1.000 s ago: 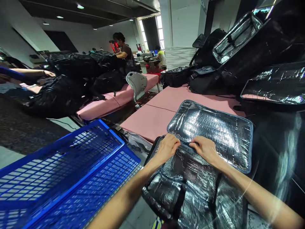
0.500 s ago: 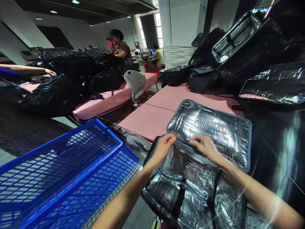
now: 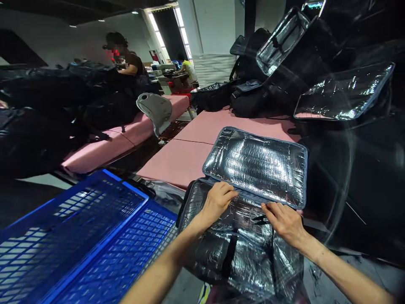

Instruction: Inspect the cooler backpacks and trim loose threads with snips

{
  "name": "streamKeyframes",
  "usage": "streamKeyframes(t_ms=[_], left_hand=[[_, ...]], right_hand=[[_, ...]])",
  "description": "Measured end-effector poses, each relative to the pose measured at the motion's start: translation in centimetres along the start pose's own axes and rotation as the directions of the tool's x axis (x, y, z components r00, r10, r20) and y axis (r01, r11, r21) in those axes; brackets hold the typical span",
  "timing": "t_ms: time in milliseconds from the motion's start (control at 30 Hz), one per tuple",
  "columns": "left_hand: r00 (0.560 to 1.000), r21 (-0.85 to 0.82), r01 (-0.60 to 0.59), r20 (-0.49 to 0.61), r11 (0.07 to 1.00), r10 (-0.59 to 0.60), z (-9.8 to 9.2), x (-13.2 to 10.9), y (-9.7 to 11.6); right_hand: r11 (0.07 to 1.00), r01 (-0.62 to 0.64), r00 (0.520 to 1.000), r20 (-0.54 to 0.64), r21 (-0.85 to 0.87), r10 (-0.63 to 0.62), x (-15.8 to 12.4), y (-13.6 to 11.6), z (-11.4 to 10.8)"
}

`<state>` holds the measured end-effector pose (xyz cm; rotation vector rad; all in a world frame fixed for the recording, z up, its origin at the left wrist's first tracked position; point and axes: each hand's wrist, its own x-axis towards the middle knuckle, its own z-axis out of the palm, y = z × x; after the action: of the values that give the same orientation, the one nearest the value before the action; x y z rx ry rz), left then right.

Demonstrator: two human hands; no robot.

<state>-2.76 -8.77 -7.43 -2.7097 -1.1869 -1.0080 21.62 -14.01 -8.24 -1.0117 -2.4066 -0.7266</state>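
An open insulated bag (image 3: 237, 253) with silver foil lining lies in front of me, its padded lid (image 3: 256, 164) folded back flat on the pink table (image 3: 177, 162). My left hand (image 3: 218, 200) rests at the bag's back edge by the lid hinge, fingers curled over the rim. My right hand (image 3: 284, 219) lies on the foil lining a little to the right, fingers stretched out toward the left. A small dark piece (image 3: 260, 218) sits by its thumb; I cannot make out what it is.
A blue plastic crate (image 3: 79, 240) stands close at the left. Black bags (image 3: 332, 76), some open with foil lids, pile up at the right and back. More black bags (image 3: 47, 118) cover the pink table at the left. Other people sit at the far back.
My hands have drawn apart: the right one slid right and nearer to me along the bag's rim, the left stayed by the hinge. My view turned to the right.
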Motion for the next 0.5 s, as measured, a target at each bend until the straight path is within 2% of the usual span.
streamKeyframes(t_ms=[100,200,267,333,367,433,500], left_hand=[[0.999,0.052,-0.017,0.045,0.999,0.015,-0.6,0.5,0.0],[0.973,0.112,-0.049,0.232,0.993,0.022,-1.1,2.4,0.3],[0.932,0.131,-0.086,0.362,0.988,0.033,-1.4,3.6,0.5],[0.904,0.151,-0.13,0.425,0.98,0.054,-1.4,4.2,0.6],[0.905,0.164,-0.146,0.419,0.976,0.065,-1.3,4.2,0.7],[0.935,0.182,-0.147,0.346,0.972,0.076,-1.0,3.6,0.9],[0.968,0.169,-0.11,0.24,0.979,0.067,-0.6,2.6,1.2]], right_hand=[[0.999,0.009,0.997,-0.081,-0.037,-0.012,0.3,-0.2,0.2],[0.999,0.022,0.993,-0.112,-0.026,-0.025,0.4,-0.1,0.3],[0.999,0.002,0.997,-0.078,0.047,0.002,0.4,0.2,0.2],[0.973,-0.105,0.994,0.038,0.203,0.099,0.6,0.9,-0.1],[0.939,-0.194,0.979,0.123,0.285,0.164,0.9,1.3,-0.3],[0.837,-0.382,0.914,0.291,0.391,0.282,1.6,2.2,-0.7],[0.756,-0.494,0.858,0.385,0.429,0.342,2.7,2.9,-1.0]])
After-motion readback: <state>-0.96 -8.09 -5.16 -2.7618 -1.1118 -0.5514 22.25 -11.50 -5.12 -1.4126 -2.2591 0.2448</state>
